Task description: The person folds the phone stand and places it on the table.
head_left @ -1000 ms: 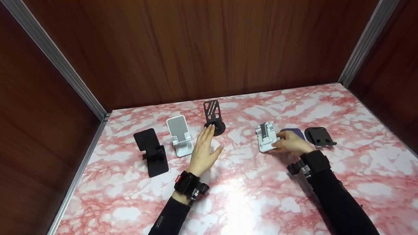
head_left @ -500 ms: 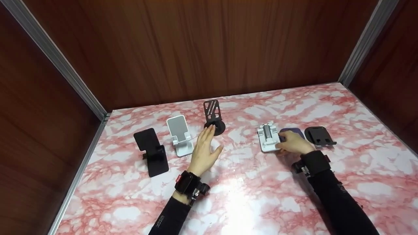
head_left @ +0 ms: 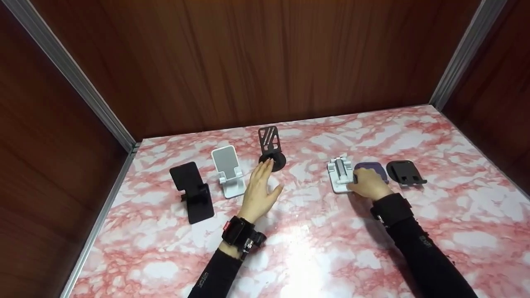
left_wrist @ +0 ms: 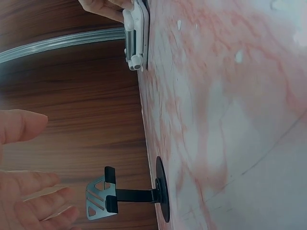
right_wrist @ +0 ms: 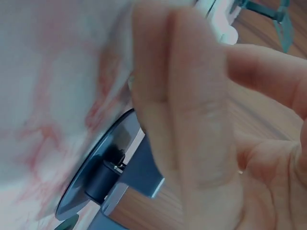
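With fingers extended, my left hand (head_left: 258,190) lies in front of a black phone stand (head_left: 270,140) that has a slotted plate and round base. In the left wrist view, a gap separates its fingers from that stand (left_wrist: 136,195). My right hand (head_left: 370,184) grips the near right edge of a folded white phone stand (head_left: 340,176), which sits flat on the table. Its curled fingers fill much of the right wrist view and hide the exact contact. Beside that hand lies a folded purple phone stand (head_left: 372,166), partly covered by it.
A raised white phone stand (head_left: 226,161) and a larger black phone stand (head_left: 198,203) occupy the left side. A folded black phone stand (head_left: 405,171) lies at the right. Wooden panels (head_left: 248,62) enclose the marbled table (head_left: 306,223) at the back and sides.
The folded white stand has shifted slightly right and now lies flatter and straighter. My right hand has turned, with its wrist moving a little left. The left hand stays put.
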Motion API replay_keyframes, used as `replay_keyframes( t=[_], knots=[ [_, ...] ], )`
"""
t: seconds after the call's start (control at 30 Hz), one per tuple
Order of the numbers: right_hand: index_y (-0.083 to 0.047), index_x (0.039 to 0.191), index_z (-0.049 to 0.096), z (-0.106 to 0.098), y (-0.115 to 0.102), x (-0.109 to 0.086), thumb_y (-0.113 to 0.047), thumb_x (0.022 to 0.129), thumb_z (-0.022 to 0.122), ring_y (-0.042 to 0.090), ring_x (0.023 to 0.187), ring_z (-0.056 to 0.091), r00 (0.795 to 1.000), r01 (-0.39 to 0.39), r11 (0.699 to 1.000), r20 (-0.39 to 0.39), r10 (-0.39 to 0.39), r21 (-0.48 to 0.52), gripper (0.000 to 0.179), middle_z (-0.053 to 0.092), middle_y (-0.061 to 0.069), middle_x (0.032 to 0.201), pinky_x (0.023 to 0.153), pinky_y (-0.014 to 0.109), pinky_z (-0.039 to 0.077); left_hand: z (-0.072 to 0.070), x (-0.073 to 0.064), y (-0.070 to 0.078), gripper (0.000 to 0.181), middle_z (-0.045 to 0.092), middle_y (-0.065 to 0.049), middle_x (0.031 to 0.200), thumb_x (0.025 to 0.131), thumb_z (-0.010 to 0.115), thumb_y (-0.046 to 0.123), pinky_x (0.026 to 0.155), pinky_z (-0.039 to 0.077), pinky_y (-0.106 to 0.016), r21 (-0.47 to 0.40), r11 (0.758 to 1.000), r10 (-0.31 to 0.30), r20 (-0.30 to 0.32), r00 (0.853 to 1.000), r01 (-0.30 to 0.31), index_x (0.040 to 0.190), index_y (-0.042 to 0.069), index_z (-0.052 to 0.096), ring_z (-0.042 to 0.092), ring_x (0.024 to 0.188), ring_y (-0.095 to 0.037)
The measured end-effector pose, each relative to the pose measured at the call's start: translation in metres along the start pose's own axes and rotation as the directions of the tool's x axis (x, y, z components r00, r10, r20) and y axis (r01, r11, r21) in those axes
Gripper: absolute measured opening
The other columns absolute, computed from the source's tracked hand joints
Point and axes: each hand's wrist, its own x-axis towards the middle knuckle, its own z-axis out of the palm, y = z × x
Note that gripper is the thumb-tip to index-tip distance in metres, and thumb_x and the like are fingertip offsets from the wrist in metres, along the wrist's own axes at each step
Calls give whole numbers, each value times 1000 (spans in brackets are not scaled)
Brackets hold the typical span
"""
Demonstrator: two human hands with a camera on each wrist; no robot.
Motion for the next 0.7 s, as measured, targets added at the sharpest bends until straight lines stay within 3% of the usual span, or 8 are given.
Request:
replay_keyframes(
  t=[0.27,0.53,0.63,0.7],
  knots=[
    [5,74,55,2,-2,-1,-15,79,62,26,57,53,1000,0,999,-7,0,-39,21,56,14,65,50,33,41,0,0,0,68,33,-12,149,86,61,28,116,23,-43,-13,1000,-2,1,1000,2,143,5,33,25,139,-31],
    [-3,60,49,2,-13,-5,-8,73,68,32,61,55,987,13,998,-158,-23,-64,23,51,10,59,56,43,44,1,0,-2,69,32,-14,149,85,63,26,116,22,-44,-3,1000,-4,9,1000,4,143,3,32,25,139,-32],
    [1,66,55,-2,-18,-8,-10,77,67,38,66,59,978,24,995,-205,-43,-95,19,56,15,64,60,50,47,1,0,-3,69,33,-14,149,85,63,26,116,22,-44,7,1000,-6,7,1000,6,143,3,33,25,139,-32],
    [7,83,62,-4,-22,-9,-12,80,65,43,74,60,975,25,994,-217,-49,-109,19,61,23,78,65,54,49,0,0,-3,70,33,-14,148,84,63,27,116,23,-43,14,1000,-5,5,1000,5,143,3,33,25,139,-32]
  ],
)
